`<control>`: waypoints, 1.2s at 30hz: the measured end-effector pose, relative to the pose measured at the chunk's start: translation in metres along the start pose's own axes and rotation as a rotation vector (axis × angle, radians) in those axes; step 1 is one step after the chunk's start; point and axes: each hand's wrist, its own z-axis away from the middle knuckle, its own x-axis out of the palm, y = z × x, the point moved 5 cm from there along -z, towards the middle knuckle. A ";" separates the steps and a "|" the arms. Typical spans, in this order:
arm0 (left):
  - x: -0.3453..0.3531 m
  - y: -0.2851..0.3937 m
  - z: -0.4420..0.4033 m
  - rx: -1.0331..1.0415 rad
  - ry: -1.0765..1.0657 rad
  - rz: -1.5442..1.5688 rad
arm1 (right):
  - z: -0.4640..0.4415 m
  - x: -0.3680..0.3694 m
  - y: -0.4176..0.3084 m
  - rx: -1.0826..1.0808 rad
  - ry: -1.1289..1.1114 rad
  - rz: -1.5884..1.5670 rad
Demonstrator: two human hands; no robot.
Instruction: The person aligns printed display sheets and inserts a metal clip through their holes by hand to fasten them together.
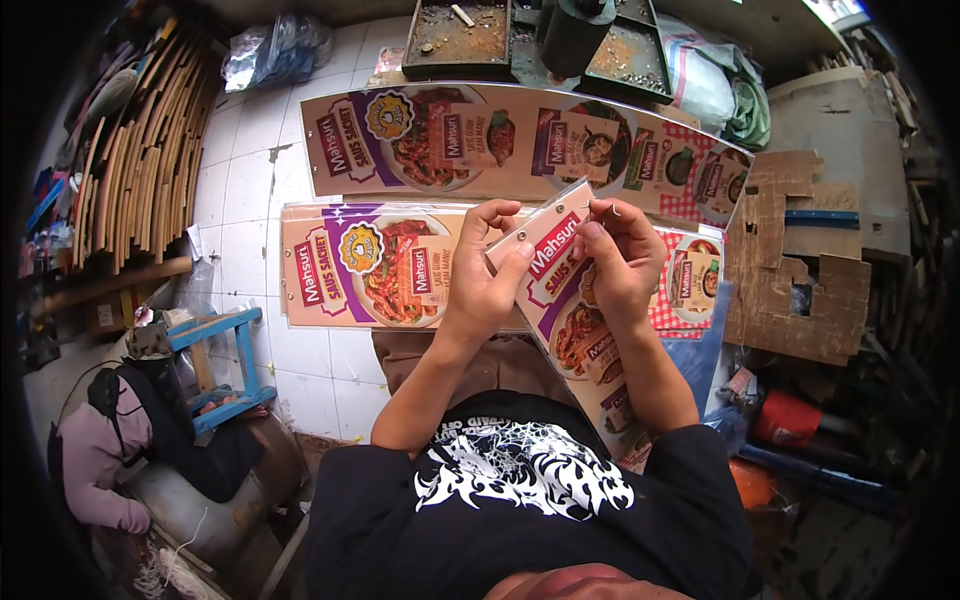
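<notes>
A long printed banner strip [572,300] with a Mahsuri label slants down across my lap, its top end held up between both hands. My left hand [487,270] pinches the strip's upper left edge, near a small metal eyelet [522,236]. At the top right corner, my right hand [622,262] has its thumb and fingers pressed together; whatever lies between them is too small to tell. Another eyelet [560,208] shows on that end. Behind my hands lie more printed strips, one pile [385,262] near me and another [480,140] farther back.
Metal trays [459,42] with small parts flank a dark post [577,38] at the back. Cut cardboard [800,255] is at the right, stacked boards [140,140] at the left. A blue wooden frame [243,365] stands lower left, beside folded clothing [105,450].
</notes>
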 end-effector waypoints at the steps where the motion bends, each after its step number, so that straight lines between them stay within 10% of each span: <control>1: 0.001 0.005 0.001 -0.007 0.015 -0.016 | 0.000 0.000 -0.001 0.000 -0.005 -0.006; 23: -0.010 0.023 0.004 0.149 -0.040 -0.208 | 0.004 0.001 -0.003 -0.032 0.016 0.014; 27: -0.047 0.035 0.003 0.246 0.056 0.633 | -0.003 -0.004 0.013 0.067 0.046 -0.032; 36: -0.066 0.033 0.003 0.153 0.127 0.884 | -0.001 0.000 0.012 0.038 0.027 0.021</control>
